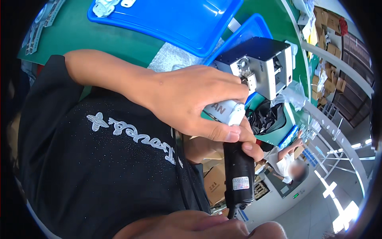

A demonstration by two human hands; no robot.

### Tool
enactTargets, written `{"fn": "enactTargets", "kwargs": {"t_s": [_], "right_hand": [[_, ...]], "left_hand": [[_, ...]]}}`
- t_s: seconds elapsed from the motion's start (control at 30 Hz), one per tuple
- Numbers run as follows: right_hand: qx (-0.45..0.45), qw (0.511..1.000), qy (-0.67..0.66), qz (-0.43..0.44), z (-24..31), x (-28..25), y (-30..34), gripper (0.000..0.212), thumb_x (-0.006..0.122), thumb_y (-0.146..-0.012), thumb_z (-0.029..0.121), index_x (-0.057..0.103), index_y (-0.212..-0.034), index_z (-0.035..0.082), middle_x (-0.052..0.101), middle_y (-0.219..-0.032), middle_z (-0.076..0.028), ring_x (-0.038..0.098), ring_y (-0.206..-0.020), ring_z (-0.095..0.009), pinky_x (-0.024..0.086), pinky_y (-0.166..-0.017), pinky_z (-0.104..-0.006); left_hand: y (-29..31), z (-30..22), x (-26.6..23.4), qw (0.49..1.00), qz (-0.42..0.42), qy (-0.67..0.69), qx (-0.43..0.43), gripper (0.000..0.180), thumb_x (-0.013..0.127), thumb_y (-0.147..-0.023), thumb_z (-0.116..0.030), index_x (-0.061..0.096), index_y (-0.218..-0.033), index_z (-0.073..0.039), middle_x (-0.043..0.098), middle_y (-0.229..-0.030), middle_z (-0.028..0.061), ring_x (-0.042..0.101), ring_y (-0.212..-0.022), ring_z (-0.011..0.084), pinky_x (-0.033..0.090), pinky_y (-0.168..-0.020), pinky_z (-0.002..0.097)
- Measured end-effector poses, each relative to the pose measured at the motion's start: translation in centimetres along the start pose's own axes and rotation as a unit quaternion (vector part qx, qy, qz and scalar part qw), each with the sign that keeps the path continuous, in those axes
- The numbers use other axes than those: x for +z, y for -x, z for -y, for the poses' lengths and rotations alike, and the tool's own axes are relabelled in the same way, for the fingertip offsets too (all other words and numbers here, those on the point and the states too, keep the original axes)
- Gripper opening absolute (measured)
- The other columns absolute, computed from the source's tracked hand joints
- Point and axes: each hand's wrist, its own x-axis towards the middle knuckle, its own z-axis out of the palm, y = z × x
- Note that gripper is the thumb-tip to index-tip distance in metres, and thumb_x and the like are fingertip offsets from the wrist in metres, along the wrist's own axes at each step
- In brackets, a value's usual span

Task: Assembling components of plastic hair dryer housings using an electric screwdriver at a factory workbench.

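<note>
My left hand [195, 99] reaches across the view with its fingers curled round a pale grey and white casing [223, 109]. The thumb presses near the casing's white end, and the palm side is hidden. Behind it my right hand [250, 147], mostly covered, grips a black cylindrical power tool [238, 171] that looks like an electric screwdriver. A label sits on its barrel and a cord leaves its far end. The tool's working end meets the white end of the casing; the exact contact is hidden by my fingers.
A blue tray [159, 24] with white parts [105, 7] lies on the green table [71, 34]. Close by are bubble wrap [171, 53], a black and silver machine [254, 59] and a black bag [268, 117]. Another person [284, 159] works further off.
</note>
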Motion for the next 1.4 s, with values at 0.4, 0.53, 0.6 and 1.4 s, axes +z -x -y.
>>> {"fn": "enactTargets", "kwargs": {"t_s": [0.4,0.53,0.6,1.4], "right_hand": [[0.037,0.982,-0.186,0.007,-2.6,-4.7,-2.3,0.073,0.047,-0.095,0.063,0.025,-0.140,0.010,0.057,-0.090,-0.018,0.056,-0.053,-0.024,0.048,-0.044,-0.0376],[0.005,0.990,-0.120,-0.071,-4.1,-2.0,-7.7,0.085,0.030,-0.085,0.085,0.045,-0.117,0.008,0.052,-0.063,-0.009,0.050,-0.044,-0.019,0.047,-0.041,-0.0330],[0.089,0.985,0.071,-0.133,-6.8,-1.2,-7.8,0.088,0.029,-0.080,0.090,0.047,-0.114,0.010,0.051,-0.061,-0.008,0.049,-0.043,-0.019,0.046,-0.042,-0.0330],[0.091,0.939,-0.330,0.011,-0.2,-0.5,-7.8,0.026,0.044,-0.100,0.023,0.045,-0.113,0.000,0.052,-0.067,-0.001,0.053,-0.048,-0.011,0.046,-0.043,-0.0260]], "left_hand": [[1.1,6.4,0.7,0.999,-0.001,0.050,-0.005,0.032,0.054,-0.093,-0.027,0.058,-0.095,0.004,0.057,-0.079,0.0160,0.057,-0.067,0.0332,0.045,-0.058,0.0404],[1.8,7.0,1.0,1.000,-0.015,0.001,0.022,0.031,0.053,-0.093,-0.027,0.059,-0.093,0.004,0.057,-0.079,0.0155,0.058,-0.068,0.0334,0.046,-0.057,0.0401],[1.7,7.3,1.3,0.999,0.004,-0.021,0.028,0.033,0.052,-0.094,-0.030,0.059,-0.092,0.002,0.058,-0.080,0.0148,0.059,-0.068,0.0339,0.047,-0.056,0.0402],[2.3,7.7,2.2,0.998,-0.024,-0.063,-0.005,0.044,0.056,-0.097,-0.044,0.061,-0.087,-0.001,0.050,-0.072,0.0096,0.054,-0.058,0.0280,0.045,-0.049,0.0365]]}}
